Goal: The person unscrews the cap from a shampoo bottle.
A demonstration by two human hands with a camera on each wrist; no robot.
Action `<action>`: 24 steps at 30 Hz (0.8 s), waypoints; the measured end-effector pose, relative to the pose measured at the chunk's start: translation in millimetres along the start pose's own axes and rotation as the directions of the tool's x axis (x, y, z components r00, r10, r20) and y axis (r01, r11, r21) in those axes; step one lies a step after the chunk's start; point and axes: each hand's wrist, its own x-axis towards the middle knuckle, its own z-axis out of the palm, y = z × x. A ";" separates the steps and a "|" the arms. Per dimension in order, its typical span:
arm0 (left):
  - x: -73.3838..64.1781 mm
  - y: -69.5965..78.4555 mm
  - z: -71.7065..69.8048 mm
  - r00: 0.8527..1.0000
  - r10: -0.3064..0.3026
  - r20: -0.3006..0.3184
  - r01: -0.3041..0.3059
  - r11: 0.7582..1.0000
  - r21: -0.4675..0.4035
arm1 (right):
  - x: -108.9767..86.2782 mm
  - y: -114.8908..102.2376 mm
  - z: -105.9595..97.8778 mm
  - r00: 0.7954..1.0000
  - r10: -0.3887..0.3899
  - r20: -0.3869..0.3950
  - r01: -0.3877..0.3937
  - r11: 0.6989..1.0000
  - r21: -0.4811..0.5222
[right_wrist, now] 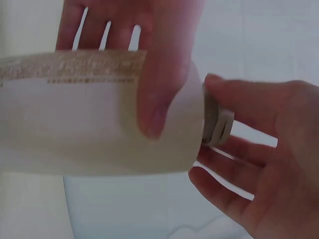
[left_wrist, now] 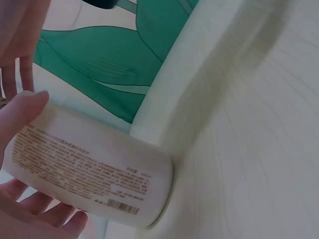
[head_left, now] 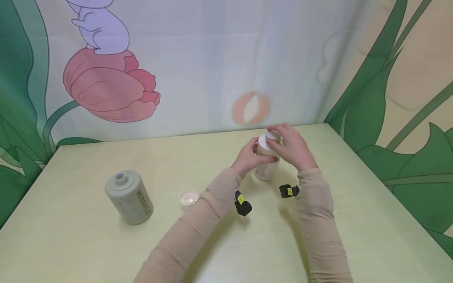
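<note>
A white bottle [head_left: 266, 164] with printed text stands on the pale green table [head_left: 219, 243], toward the far right. My left hand [head_left: 255, 154] grips its body, thumb [left_wrist: 24, 115] on one side and fingers [left_wrist: 42, 219] on the other. My right hand [head_left: 280, 140] holds the bottle's pale cap [head_left: 271, 135] from above. In the right wrist view the right hand's fingers [right_wrist: 259, 164] curl round the cap [right_wrist: 215, 123], and the left thumb [right_wrist: 158, 102] lies across the bottle [right_wrist: 75, 129]. The bottle's base [left_wrist: 162, 199] touches the table.
A grey-green canister [head_left: 129, 197] with dark lettering and an uncapped neck stands at the left of the table. A small white cap [head_left: 188, 197] lies beside it, near my left forearm. A painted backdrop with leaves and a pink flower [head_left: 109, 88] rises behind the table's far edge.
</note>
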 end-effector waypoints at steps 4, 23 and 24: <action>-5.5 -2.9 -7.0 0.999 0.015 -0.041 -0.015 1.000 -0.004 | -0.1 -15.0 2.2 1.000 -0.003 -0.027 0.004 1.000 0.028; -111.0 26.5 -69.9 0.997 0.073 0.031 -0.077 0.980 0.186 | -40.1 -83.0 -17.7 0.954 -0.276 0.120 0.272 0.961 0.049; -117.0 25.5 -72.7 0.997 0.067 0.032 -0.072 0.978 0.195 | -42.0 -86.9 -16.5 0.948 -0.282 0.145 0.281 0.959 0.028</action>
